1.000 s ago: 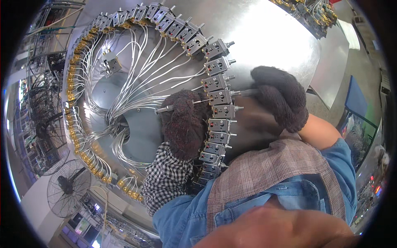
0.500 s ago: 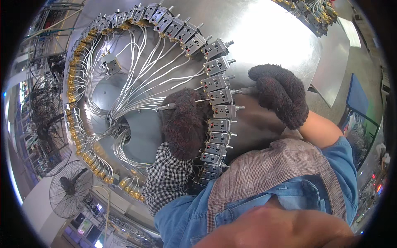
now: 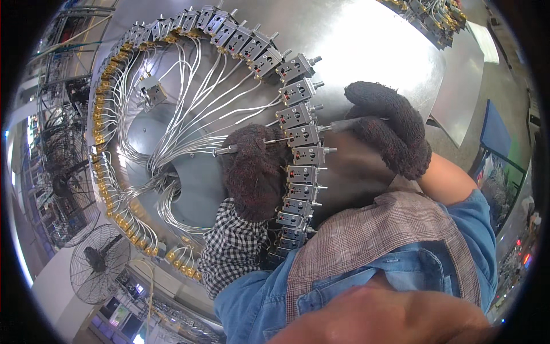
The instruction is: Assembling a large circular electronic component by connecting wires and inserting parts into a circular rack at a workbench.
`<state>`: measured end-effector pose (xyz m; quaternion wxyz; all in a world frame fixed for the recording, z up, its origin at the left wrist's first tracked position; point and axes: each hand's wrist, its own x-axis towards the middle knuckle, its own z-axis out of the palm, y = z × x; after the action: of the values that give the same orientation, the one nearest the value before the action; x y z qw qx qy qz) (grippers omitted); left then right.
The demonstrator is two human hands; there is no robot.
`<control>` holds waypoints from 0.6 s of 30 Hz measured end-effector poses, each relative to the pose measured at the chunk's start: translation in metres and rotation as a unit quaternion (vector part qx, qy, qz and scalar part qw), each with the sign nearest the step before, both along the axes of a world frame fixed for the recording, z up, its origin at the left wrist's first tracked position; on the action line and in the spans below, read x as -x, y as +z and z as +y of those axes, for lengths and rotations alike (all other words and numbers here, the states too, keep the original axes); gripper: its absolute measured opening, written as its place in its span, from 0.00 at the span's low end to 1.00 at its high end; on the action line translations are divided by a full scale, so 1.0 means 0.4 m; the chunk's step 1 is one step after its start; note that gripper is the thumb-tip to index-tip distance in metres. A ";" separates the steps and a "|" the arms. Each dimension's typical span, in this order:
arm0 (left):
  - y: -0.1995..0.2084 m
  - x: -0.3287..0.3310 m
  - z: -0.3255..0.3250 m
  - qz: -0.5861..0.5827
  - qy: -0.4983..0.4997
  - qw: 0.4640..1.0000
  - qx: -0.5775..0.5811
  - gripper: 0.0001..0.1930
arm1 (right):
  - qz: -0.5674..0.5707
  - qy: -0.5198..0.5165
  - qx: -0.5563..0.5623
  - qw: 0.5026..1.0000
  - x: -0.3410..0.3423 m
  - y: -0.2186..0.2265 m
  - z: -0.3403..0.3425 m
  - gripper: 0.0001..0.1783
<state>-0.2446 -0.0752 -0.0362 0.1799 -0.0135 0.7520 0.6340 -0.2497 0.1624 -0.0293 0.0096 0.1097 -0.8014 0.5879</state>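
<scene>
My left hand (image 3: 255, 175), in a dark knitted glove, is closed around a slim metal rod-like tool (image 3: 225, 150). Its thin tip reaches a small grey metal block (image 3: 303, 136) with round holes, one in a curved row of such blocks. On the block's other side, my gloved right hand (image 3: 392, 129) pinches a grey tool like a screwdriver (image 3: 342, 125), its end at the block's threaded stem. The glove hides part of this tool. White cables (image 3: 189, 129) run from the row of blocks toward the middle, passing beside my left hand.
The blocks and brass fittings (image 3: 102, 109) line a round metal stand. A loose block (image 3: 152, 92) lies inside the ring among cables. More cabled parts (image 3: 435, 20) lie at the far right of the metal table (image 3: 366, 57). A fan (image 3: 98, 261) stands at the lower left.
My right hand's upper fingers have lifted and spread slightly from the lower ones, still on the tool. My left hand and the row of blocks have shifted very slightly left.
</scene>
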 end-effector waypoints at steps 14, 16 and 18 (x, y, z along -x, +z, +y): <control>0.008 -0.014 0.039 -0.107 0.167 0.907 -0.372 0.10 | 0.008 0.023 -0.005 1.000 0.008 0.025 0.000 0.16; 0.011 -0.011 0.042 -0.081 0.167 0.923 -0.338 0.11 | 0.020 0.019 -0.013 1.000 0.009 0.016 0.001 0.16; 0.012 -0.005 0.038 -0.065 0.131 0.963 -0.227 0.11 | 0.089 0.038 -0.101 0.990 0.003 -0.001 0.006 0.16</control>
<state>-0.2427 -0.0599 -0.0312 0.1424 -0.1119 0.5665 0.8039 -0.2508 0.1650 -0.0298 0.0473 0.1920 -0.8481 0.4916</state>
